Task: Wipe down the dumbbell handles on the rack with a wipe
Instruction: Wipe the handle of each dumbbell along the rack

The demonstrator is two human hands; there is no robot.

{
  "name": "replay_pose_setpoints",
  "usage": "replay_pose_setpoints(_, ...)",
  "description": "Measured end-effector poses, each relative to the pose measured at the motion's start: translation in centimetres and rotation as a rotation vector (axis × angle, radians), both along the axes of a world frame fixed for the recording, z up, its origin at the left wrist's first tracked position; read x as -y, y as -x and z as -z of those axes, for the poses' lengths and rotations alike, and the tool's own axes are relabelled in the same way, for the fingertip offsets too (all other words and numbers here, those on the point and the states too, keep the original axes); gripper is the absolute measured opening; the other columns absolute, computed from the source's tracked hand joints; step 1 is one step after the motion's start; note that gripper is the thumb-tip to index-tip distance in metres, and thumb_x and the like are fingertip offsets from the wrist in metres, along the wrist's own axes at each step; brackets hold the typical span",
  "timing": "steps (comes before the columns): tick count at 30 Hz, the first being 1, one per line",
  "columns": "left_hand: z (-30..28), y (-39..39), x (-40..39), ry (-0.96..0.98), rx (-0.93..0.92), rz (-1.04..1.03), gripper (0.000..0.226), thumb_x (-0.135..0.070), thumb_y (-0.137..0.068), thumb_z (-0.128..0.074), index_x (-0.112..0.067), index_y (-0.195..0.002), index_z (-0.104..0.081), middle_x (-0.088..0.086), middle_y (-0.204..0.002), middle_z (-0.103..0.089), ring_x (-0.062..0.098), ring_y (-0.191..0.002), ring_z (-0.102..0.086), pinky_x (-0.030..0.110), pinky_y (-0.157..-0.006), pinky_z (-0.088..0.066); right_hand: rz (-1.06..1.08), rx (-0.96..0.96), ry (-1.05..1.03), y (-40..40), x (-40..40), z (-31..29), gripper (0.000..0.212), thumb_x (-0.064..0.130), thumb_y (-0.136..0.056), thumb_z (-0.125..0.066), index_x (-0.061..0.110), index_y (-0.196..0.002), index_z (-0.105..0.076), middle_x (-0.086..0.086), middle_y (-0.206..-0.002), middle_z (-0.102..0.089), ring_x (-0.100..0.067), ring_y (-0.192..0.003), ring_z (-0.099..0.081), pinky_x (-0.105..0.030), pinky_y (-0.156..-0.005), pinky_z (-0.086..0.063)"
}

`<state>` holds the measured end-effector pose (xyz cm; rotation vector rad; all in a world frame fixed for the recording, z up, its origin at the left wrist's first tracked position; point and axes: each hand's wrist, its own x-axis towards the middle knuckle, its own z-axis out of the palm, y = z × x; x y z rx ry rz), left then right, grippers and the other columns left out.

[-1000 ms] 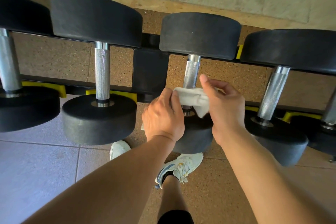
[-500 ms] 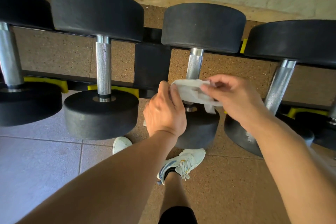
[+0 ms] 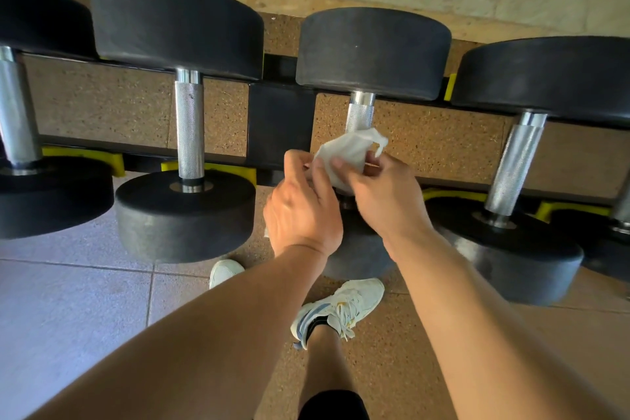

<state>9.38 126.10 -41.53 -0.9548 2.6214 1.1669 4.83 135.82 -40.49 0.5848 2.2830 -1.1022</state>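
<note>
The wipe point(image 3: 344, 155) is bunched up over the near part of the middle handle point(image 3: 360, 112). It could slip off or tear if it is pulled too hard on the rough metal. It is pinched by the left hand point(image 3: 303, 211) and the right hand point(image 3: 383, 201), fingers curled.

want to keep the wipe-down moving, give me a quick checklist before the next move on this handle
1. Wipe held in both hands: ok; left hand and right hand both pinch it.
2. Wipe wrapped round the middle handle: cannot tell; it is bunched in front of the lower part.
3. Upper part of that handle wiped: cannot tell; it shows bare.
4. Dumbbell seated on the rack: ok.
5. Next handle to the right unobstructed: ok.
6. Shoe out from under the weights: not ok; it is close below.
</note>
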Motion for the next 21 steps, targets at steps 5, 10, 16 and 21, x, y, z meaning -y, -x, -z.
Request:
replay_pose_setpoints(5, 0.2, -0.2, -0.1, -0.018, -0.058, -0.024, 0.018, -0.04, -0.101, -0.034, -0.028, -0.112, -0.042, -0.004, -0.078, -0.068, 0.027, -0.071, -0.062, 0.047, -0.067, -0.049, 0.076, -0.086, 0.002, 3.4, 1.2, 0.4, 0.036, 0.049, -0.092, -0.064, 0.02, -0.113, -0.066, 0.005, -0.099, -0.068, -0.007, -0.081, -0.062, -0.029, -0.069, -0.056)
replay_pose_setpoints(10, 0.6, -0.3, -0.1, -0.012, -0.071, -0.015, 0.018, -0.042, -0.1, -0.033, -0.03, -0.111, -0.042, -0.004, -0.073, -0.066, 0.025, -0.067, -0.062, 0.048, -0.065, -0.05, -0.028, -0.077, 0.013, 2.8, 0.2, 0.2, 0.029, 0.043, -0.087, -0.073, 0.023, -0.106, -0.065, 0.011, -0.092, -0.068, -0.006, -0.083, -0.065, -0.022, -0.064, -0.054)
replay_pose_setpoints(16, 0.5, -0.3, 0.0, -0.015, -0.056, -0.013, 0.021, -0.044, -0.096, -0.029, -0.032, -0.106, -0.043, -0.002, -0.077, -0.067, 0.026, -0.07, -0.061, 0.048, -0.067, -0.05, 0.05, 0.019, 0.082, 3.7, -0.2, 0.1, 0.043, 0.051, -0.081, -0.076, 0.021, -0.11, -0.068, 0.009, -0.092, -0.068, -0.002, -0.077, -0.062, -0.017, -0.053, -0.046)
replay_pose_setpoints(21, 0.5, -0.3, 0.0, -0.013, -0.043, -0.01, 0.025, -0.046, -0.094, -0.025, -0.033, -0.105, -0.043, -0.002, -0.076, -0.066, 0.027, -0.071, -0.062, 0.048, -0.068, -0.051, 0.052, -0.048, 0.087, 4.0, 0.5, -0.1, 0.035, 0.045, -0.086, -0.074, 0.023, -0.111, -0.066, 0.017, -0.083, -0.059, 0.003, -0.073, -0.055, -0.012, -0.051, -0.043)
